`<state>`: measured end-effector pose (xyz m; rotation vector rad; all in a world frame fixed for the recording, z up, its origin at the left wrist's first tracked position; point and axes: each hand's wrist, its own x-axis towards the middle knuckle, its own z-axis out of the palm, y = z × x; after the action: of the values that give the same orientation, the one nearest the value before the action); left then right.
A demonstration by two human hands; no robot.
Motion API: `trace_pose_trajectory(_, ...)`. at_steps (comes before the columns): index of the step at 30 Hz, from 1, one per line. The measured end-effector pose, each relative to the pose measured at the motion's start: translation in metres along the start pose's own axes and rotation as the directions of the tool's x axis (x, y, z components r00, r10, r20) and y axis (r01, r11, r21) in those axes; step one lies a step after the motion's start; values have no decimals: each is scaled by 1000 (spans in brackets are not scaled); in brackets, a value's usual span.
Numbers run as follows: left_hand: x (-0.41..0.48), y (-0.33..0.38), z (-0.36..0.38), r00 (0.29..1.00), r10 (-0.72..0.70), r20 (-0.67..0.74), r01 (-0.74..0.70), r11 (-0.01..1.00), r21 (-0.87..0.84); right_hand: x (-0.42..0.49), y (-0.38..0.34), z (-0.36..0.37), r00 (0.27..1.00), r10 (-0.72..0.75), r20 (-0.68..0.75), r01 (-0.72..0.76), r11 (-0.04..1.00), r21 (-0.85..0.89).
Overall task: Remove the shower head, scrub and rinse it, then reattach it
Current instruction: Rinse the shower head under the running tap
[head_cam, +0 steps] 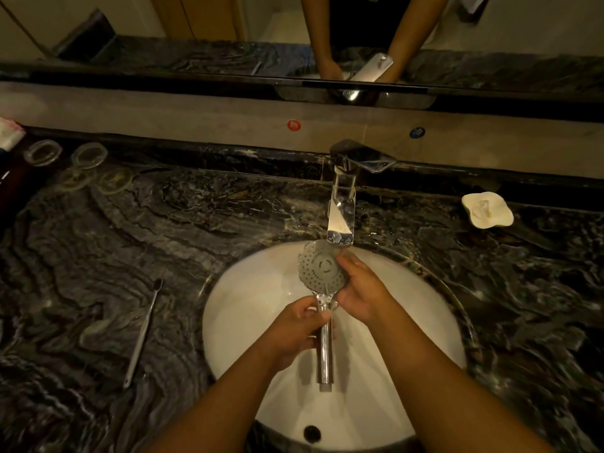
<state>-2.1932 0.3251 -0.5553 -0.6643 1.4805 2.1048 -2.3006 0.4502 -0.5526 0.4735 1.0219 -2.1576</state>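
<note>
The chrome shower head [318,268] is held over the white sink basin [245,308], its grey nozzle face up and right under the spout of the chrome faucet [341,210]. My left hand [299,328] grips the chrome handle near its neck. My right hand [359,289] holds the right rim of the nozzle face, thumb on the face. I cannot tell whether water is running. A toothbrush [142,331] lies on the dark marble counter, left of the basin.
Several clear glass lids or coasters [88,155] sit at the counter's back left. A white soap dish [487,210] stands at the back right. A mirror [228,24] spans the wall behind the faucet. The basin's overflow hole [312,433] shows near the front.
</note>
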Motion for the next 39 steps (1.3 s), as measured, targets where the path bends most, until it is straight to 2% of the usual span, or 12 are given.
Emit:
trace_pose_trajectory(4,8,6,2,999,30,-32,-32,998,-52,10,-5,4,999,-8,-47,10,999,40)
trace_pose_trajectory(8,21,18,8,998,51,-40,-53,998,-29,12,-14,6,996,-30,-84,37,995,87)
trace_pose_trajectory(11,30,22,15,997,63,-49,-65,996,-55,8,-19,8,993,-6,-115,13,998,54)
trace_pose_trajectory(23,55,11,31,985,169,-41,-170,985,-19,18,-30,5,994,-93,-55,95,995,41)
trace_pose_trajectory(27,64,14,28,985,172,-17,-173,984,-33,27,-33,0,994,-110,-27,111,993,50)
trace_pose_trajectory(39,64,-1,24,979,190,-68,-189,982,18,23,-18,-4,994,-111,8,110,990,93)
